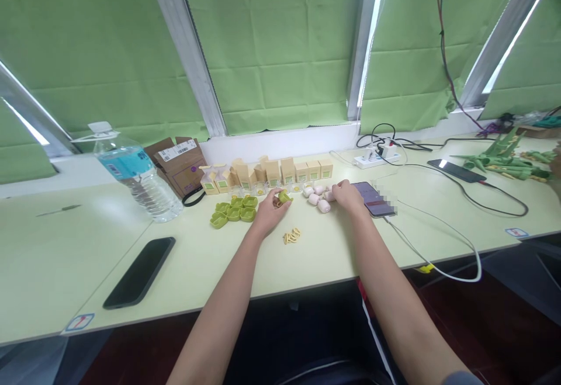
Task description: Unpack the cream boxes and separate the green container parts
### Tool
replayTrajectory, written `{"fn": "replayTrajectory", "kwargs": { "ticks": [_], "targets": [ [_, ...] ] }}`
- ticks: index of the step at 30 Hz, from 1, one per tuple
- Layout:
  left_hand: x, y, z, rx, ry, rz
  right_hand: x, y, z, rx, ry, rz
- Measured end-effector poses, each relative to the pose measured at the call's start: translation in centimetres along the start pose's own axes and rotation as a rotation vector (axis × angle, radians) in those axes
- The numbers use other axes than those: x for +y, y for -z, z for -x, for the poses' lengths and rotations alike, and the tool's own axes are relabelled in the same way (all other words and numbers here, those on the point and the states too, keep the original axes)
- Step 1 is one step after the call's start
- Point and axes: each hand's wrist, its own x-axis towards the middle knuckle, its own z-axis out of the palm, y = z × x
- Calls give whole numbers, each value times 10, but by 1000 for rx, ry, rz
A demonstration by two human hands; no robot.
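Observation:
My left hand [270, 212] is closed around a small green cup-shaped piece [284, 197] above the table. To its left sits a cluster of similar green pieces [234, 214], open side up. My right hand [347, 194] has its fingers closed on a pale pink, rounded piece [329, 196] at the right of a small group. The other pale pink pieces [314, 199] lie between my two hands. Nearer to me, several small yellow curved pieces [291, 236] lie on the table [307, 265]. The fingertips of both hands are partly hidden.
Behind my hands runs a row of small cardboard boxes [272, 172]. A water bottle [140, 174], a brown carton [182, 169] and a dark phone [139, 273] are on the left. Rightward are a charging phone [374, 198], a power strip [377, 159], another phone [457, 170] and green pieces [504, 160].

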Motion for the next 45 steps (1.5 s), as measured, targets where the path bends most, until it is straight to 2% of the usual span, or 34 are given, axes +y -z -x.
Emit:
{"fn": "replayTrajectory", "kwargs": {
  "ticks": [9, 13, 17, 20, 25, 32, 35, 40, 45],
  "targets": [
    [4, 2, 3, -31, 33, -8, -5, 3, 5, -2, -8, -6],
    [6, 2, 4, -39, 33, 5, -8, -1, 5, 105, 23, 5],
    [7, 2, 4, -35, 28, 13, -14, -11, 4, 331, 262, -41],
    [7, 2, 5, -42, -2, 20, -23, -20, 7, 385, 511, -156],
    [2, 0, 4, -69, -71, 72, -40, -33, 21, 278, 861, -261],
    [-5, -4, 0, -79, -157, 139, -54, -48, 37, 82, 1071, -200],
    [-4, -4, 0, -82, -181, 146, -56, -51, 39, 44, 1090, -194],
    [-5, -5, 0, -64, -202, 123, -56, -50, 40, -11, 1044, -183],
    [-9, -5, -2, -42, -279, 107, -55, -49, 40, -54, 1005, -152]
  ]
}}
